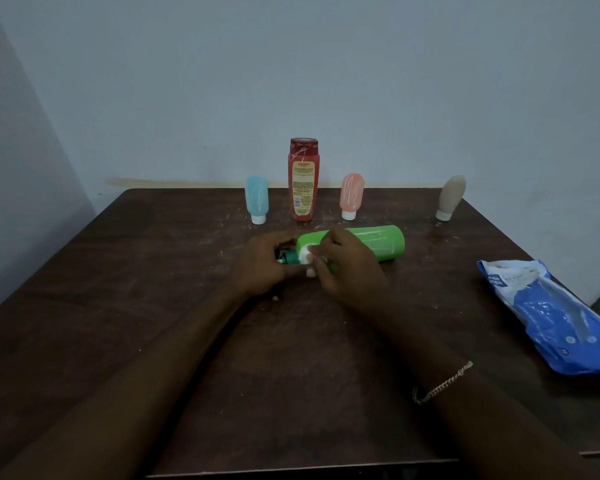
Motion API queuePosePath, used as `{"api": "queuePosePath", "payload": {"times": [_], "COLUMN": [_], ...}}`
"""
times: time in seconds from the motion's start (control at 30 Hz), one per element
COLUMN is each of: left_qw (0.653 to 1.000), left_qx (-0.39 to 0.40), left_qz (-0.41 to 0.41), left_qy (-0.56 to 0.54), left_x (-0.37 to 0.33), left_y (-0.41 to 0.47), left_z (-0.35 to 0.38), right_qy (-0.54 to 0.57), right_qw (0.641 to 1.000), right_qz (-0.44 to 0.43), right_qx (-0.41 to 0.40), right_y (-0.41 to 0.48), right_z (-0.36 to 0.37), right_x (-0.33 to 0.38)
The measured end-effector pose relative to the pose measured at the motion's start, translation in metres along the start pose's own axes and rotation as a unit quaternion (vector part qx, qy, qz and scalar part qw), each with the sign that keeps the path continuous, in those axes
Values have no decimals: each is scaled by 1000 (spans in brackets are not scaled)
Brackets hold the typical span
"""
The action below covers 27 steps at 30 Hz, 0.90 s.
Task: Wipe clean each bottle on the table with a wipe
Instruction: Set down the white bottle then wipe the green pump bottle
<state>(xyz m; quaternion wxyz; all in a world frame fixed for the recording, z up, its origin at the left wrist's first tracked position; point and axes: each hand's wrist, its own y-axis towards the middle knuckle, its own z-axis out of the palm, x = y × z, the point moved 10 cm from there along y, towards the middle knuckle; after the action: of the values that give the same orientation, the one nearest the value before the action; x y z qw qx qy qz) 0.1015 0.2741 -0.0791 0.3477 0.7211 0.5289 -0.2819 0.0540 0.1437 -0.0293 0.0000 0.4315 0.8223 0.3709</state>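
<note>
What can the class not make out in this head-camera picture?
All in the head view:
- The green bottle: its neck and near side are partly hidden by the left hand and right hand.
- The wipe: mostly covered by the right hand.
- The red bottle: label print too small to read.
- The blue wipes pack: cut off by the right edge.

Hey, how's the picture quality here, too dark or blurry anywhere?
Head view: dim and bluish; the left hand and right hand are dark with little detail; the wipe between them is a featureless white patch; the green bottle and pack show bright sheen; small print on the red bottle is unreadably soft.
</note>
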Motion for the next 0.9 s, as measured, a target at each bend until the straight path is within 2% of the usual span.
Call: {"api": "queuePosePath", "payload": {"times": [0.13, 0.33, 0.47, 0.53, 0.7, 0.83, 0.9], "left_qw": [1000, 1000, 1000, 999, 1000, 999, 999], "left_qx": [6, -10, -5, 2, -4, 1, 1], "left_qz": [-3, 8, 17, 14, 17, 24, 25], "left_qy": [9, 12, 22, 30, 25, 36, 37], "left_x": [0, 1, -1, -2, 1, 0, 0], "left_y": [-1, -3, -2, -3, -5, -4, -4], "left_z": [1, -2, -3, -2, -5, -6, -6], "right_qy": [11, 5, 5, 10, 14, 11, 13], "right_qw": [997, 1000, 995, 995, 999, 994, 994], "right_qz": [56, 9, 67, 74, 23, 79, 80], "right_qx": [-59, -2, -67, -69, -23, -71, -78], "right_y": [11, -1, 4, 13, -2, 0, 7], "right_z": [-12, 2, -19, -14, -1, -19, -16], "right_x": [-19, 0, -28, -21, -2, -32, -28]}}
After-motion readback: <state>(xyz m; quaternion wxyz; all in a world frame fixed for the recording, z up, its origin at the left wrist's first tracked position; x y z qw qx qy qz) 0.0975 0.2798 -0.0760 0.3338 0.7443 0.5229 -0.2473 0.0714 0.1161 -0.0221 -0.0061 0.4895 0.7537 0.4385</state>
